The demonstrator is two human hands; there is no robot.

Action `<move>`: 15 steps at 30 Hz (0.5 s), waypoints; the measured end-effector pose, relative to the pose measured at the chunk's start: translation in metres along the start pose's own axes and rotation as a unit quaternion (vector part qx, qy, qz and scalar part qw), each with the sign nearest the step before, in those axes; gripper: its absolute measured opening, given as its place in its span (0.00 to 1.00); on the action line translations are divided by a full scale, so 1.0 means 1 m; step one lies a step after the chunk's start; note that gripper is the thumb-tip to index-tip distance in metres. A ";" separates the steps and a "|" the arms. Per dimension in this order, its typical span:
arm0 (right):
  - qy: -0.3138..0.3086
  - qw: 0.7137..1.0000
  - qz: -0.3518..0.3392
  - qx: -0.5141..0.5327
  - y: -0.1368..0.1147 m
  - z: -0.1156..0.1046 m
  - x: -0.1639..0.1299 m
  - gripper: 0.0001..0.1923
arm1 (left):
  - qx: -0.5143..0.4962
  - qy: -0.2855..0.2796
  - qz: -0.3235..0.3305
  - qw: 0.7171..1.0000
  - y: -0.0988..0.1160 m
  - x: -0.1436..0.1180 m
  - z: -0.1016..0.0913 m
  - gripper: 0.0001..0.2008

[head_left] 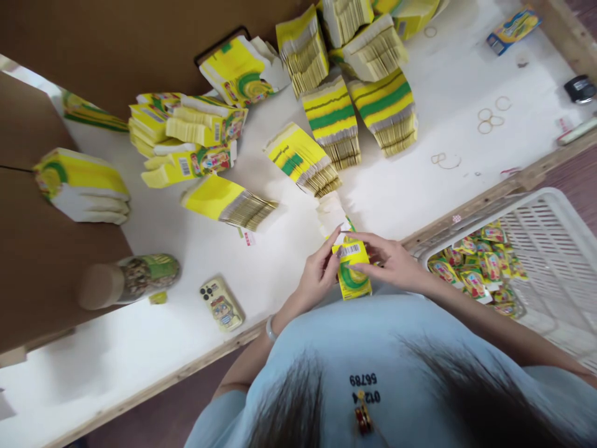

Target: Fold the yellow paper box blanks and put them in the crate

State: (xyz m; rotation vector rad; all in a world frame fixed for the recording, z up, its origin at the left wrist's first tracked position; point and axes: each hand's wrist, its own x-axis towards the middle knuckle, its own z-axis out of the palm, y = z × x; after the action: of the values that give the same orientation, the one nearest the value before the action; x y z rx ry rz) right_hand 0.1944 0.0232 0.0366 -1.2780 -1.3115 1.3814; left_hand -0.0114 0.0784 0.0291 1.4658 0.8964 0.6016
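A yellow and green carton (356,283) with a barcode is held just in front of my body, at the near edge of the table. Its white end flaps (332,214) stand out on the far side. My left hand (319,274) grips the carton's left edge, thumb and fingertips close to the barcode. From the right, my right hand (392,261) pinches the same carton, with one finger along the flap end and the thumb on the printed face. Beyond the flaps lies a fanned stack of flat cartons (303,155).
More carton stacks (329,115) and a pile of cartons (186,134) cover the table's back. A phone (222,303) and a jar (149,277) lie left. Right of me, a white basket (559,218) holds small packets (485,264). Rubber bands (485,127) and a blue box (513,30) lie far right.
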 end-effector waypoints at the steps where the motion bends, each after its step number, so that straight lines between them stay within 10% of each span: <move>1: -0.009 0.999 0.036 0.031 -0.003 0.002 0.000 0.28 | 0.003 -0.003 -0.004 1.000 -0.001 0.000 0.000 0.29; 11: -0.090 0.961 0.161 0.205 -0.003 -0.007 0.005 0.29 | 0.064 0.002 0.066 0.996 -0.011 -0.002 0.002 0.26; 15: 0.042 0.970 0.165 0.175 0.003 -0.011 -0.003 0.23 | 0.123 0.037 0.114 0.985 -0.018 0.012 0.000 0.25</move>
State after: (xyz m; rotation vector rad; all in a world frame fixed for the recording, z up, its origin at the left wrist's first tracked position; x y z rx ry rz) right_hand 0.2060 0.0218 0.0350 -1.3273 -0.7724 1.6796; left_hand -0.0074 0.0874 0.0099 1.7949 0.8908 0.7378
